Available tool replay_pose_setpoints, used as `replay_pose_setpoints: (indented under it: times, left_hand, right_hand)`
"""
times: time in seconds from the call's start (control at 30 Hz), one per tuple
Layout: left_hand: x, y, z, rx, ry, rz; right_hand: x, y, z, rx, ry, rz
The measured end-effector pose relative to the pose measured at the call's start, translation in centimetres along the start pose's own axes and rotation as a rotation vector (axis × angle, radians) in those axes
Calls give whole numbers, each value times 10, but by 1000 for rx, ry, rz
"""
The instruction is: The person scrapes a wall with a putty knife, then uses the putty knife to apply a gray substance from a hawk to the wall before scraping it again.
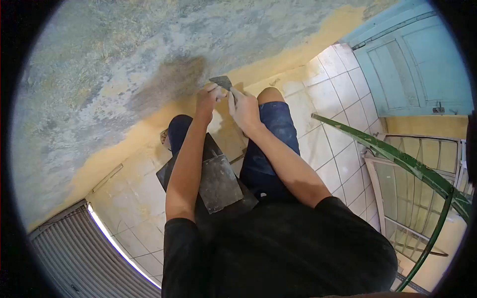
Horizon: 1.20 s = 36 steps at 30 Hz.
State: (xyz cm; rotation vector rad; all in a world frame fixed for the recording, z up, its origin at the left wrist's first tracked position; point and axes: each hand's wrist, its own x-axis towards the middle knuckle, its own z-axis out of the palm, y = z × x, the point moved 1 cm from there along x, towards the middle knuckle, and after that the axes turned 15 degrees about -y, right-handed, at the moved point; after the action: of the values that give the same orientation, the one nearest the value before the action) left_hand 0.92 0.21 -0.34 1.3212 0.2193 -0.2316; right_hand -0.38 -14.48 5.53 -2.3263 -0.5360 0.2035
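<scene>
A roll-up shutter [74, 248] is seen at the far left, below the wall [124, 59], whose blue-grey coating is scraped through to a sandy yellow band along its base. Right of the shutter, a flat metal trowel plate [218, 181] is wedged between the knees, well below the wall's worn patch. Above it, the left hand [207, 98] is closed around the handle of a putty knife [221, 82], and the right hand [244, 107] is pinched on the same handle just beside it; the blade tip is pressed against the wall at the edge of the dark scraped patch. Blue shorts [271, 144] are dusted with pale powder.

A slip is judged possible: with both hands crowded on a short handle and force driven into a crumbling coat, the blade could skid off and gouge the plaster or nick a finger. The plate, held only by the legs, could slide to the floor.

Further right of the wall, pale square floor tiles [333, 99] are laid to a light blue door [417, 69], and a green metal railing [422, 174] is set over a glazed frame.
</scene>
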Motion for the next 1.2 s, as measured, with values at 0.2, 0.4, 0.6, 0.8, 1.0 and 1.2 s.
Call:
replay_pose_setpoints:
  times: [0.2, 0.4, 0.6, 0.8, 1.0, 1.2]
  left_hand:
    - [-3, -31, 37, -40, -90, -84]
    - [-6, -17, 27, -54, 39, -33]
    - [-6, 6, 13, -85, 117, -27]
    - [-2, -3, 3, 101, 23, -28]
    - [1, -11, 0, 55, 28, -37]
    - [-6, 11, 9, -31, 109, 21]
  right_hand:
    - [-27, 29, -22, -190, 23, -33]
    - [-13, 17, -7, -157, 74, -22]
    - [0, 2, -1, -107, 149, -70]
    - [6, 10, 7, -115, 19, -65]
    - [2, 5, 7, -102, 34, -3]
    - [0, -5, -4, -44, 147, -53]
